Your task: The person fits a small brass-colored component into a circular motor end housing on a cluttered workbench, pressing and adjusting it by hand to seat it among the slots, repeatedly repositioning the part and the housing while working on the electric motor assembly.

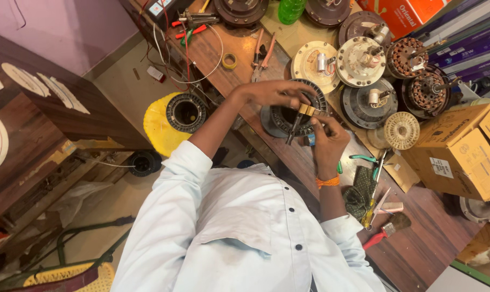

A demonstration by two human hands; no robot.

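My left hand (272,93) reaches over a black round motor stator (280,120) lying on the wooden workbench (418,238), and its fingers pinch a small tan piece (306,110) above the stator's rim. My right hand (329,141), with an orange thread at the wrist, meets it from below; its fingers touch the tan piece and close on a small blue-ended thing (310,140). A thin dark tool (293,130) hangs down between the two hands; which hand holds it I cannot tell.
Several fan motor parts and copper-wound rotors (412,57) crowd the bench beyond the hands. Cardboard boxes (461,157) stand at the right. Pliers (262,54), a tape roll (229,61), a brush (388,228) and green-handled cutters (366,160) lie about. A yellow stool (161,127) carries another ring.
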